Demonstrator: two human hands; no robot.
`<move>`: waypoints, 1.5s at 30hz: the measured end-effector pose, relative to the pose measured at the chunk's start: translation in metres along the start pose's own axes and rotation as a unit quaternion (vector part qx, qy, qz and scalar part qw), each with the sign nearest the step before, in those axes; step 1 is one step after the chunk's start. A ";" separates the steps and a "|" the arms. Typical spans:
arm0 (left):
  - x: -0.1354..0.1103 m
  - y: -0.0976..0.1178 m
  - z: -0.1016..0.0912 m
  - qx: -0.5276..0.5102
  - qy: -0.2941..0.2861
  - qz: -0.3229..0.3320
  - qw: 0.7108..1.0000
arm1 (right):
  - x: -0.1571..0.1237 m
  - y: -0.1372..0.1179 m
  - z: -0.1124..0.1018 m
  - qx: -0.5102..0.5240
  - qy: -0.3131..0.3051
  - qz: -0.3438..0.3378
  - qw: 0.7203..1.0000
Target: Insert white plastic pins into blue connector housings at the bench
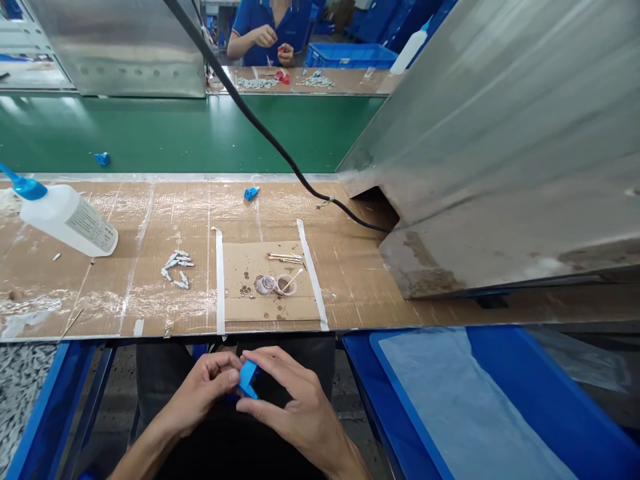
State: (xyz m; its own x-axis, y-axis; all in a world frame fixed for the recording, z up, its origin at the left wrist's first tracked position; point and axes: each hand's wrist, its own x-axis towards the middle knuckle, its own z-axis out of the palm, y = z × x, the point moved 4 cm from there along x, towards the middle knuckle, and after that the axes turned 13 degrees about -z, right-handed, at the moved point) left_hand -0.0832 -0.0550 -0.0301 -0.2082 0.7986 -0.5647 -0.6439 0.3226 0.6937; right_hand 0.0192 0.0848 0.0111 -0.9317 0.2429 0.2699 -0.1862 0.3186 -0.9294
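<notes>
Down at the lower edge of the head view, both hands meet over the person's dark lap, just in front of the bench. The left hand [205, 390] is curled narrow, and its thumb and forefinger pinch one side of a small blue piece [247, 380]. The right hand [295, 407] holds the other side with its fingertips, the remaining fingers half spread above it. So the blue piece is between the two hands, below the edge of the cardboard-covered bench [360, 280] and not touching it. On the bench, straight ahead of the hands, a cardboard square [250, 300] is fixed by two white tape strips. On it lie some thin sticks [284, 257] and two small round rings [275, 285] side by side. To the left of the square there is a little heap of small metal parts [177, 268], and further left a white squeeze bottle [70, 219] with a blue nozzle lies tilted. A black cable [260, 130] runs across the green belt [150, 133] to the big metal housing [500, 147] on the right. A blue tray [575, 427] with a clear sheet stands at the lower right. Across the belt, a co-worker's hands [275, 43] are at work at another bench.
</notes>
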 end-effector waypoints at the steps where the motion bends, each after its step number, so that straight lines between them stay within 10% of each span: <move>1: -0.004 0.003 -0.003 0.057 0.038 0.047 0.997 | -0.002 0.005 0.000 0.033 0.009 0.059 0.998; 5: -0.017 0.012 -0.005 0.286 0.137 0.205 0.926 | -0.005 0.015 0.013 0.242 0.037 0.211 0.946; 10: -0.014 0.017 0.002 0.313 0.110 0.283 0.900 | 0.001 0.013 0.020 0.279 0.005 0.195 0.940; 14: -0.007 0.018 -0.005 0.219 0.163 0.209 0.939 | 0.004 0.022 -0.024 0.013 0.109 0.195 0.975; 18: 0.001 0.012 -0.009 0.139 0.175 0.147 0.964 | 0.023 0.028 -0.078 -0.194 0.285 0.132 0.929; 25: 0.010 0.011 -0.005 0.114 0.166 0.151 0.968 | 0.065 0.050 -0.092 -0.196 0.233 0.064 0.950; 45: 0.007 0.010 0.006 -0.187 0.045 0.045 0.980 | 0.071 0.045 -0.100 -0.208 0.214 0.051 0.953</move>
State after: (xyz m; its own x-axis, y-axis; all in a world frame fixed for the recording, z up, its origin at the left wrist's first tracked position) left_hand -0.0870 -0.0433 -0.0249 -0.3292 0.7622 -0.5574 -0.8417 0.0307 0.5391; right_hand -0.0246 0.2077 0.0140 -0.7086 0.6155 0.3449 0.1206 0.5873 -0.8003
